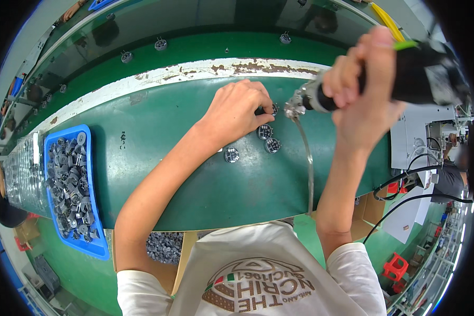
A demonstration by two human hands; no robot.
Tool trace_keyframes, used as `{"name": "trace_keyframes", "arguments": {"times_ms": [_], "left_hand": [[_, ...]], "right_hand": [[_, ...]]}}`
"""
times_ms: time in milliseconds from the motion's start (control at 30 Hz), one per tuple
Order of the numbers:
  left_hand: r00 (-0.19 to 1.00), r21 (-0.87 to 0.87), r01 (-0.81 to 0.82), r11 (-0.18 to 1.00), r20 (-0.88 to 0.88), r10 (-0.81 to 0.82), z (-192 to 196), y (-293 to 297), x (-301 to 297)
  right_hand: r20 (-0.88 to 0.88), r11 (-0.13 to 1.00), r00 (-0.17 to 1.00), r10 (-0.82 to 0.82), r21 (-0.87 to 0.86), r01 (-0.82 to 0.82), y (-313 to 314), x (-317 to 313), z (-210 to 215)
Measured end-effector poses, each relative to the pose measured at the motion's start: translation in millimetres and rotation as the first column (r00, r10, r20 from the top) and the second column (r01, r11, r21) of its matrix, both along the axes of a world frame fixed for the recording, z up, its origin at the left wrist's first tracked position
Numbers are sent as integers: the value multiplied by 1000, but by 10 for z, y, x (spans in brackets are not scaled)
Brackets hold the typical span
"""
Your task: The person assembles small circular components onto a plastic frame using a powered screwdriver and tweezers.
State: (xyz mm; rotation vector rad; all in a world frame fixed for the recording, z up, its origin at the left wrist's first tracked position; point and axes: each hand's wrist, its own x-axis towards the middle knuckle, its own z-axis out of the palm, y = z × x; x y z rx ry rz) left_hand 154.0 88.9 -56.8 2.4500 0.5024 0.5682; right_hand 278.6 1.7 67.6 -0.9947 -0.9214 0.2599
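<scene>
The small round part (269,109) sits on the green desk (195,174), pinned under your left hand (237,110) — fingers pinched on it — while your right hand (366,79), fingers wrapped tight, brings the power driver (353,87) tip to it. Three like parts (255,142) lie just beside; the blue tray (71,189) looks full, so most seems left. The part's face is hidden.

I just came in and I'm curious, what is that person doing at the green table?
A person is working at a green belt. The left hand pinches a small round grey part flat on the belt. The right hand grips a black power tool, its metal tip right beside that part. Three more round parts lie just below the left hand. A blue tray at the left is heaped with the same grey parts.
</scene>
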Motion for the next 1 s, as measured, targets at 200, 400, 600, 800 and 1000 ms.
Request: {"name": "trace_keyframes", "arguments": {"times_ms": [200,400,600,800,1000], "left_hand": [[988,-160,139,977,86,-126,-31,25,61],[987,-181,147,972,98,-131,-39,22,71],[989,-177,140,974,80,-127,-31,28,65],[991,-196,126,972,60,-116,-25,24,65],[991,-182,134,974,53,-126,-35,42,74]], "right_hand": [[67,977,977,204,50,-207,-360,243,327],[-19,998,999,51,37,-51,-108,108,94],[39,1000,999,-1,7,1,8,-4,43],[33,1000,999,-3,9,3,30,15,3],[53,1000,999,-8,16,7,62,6,-23]]}}
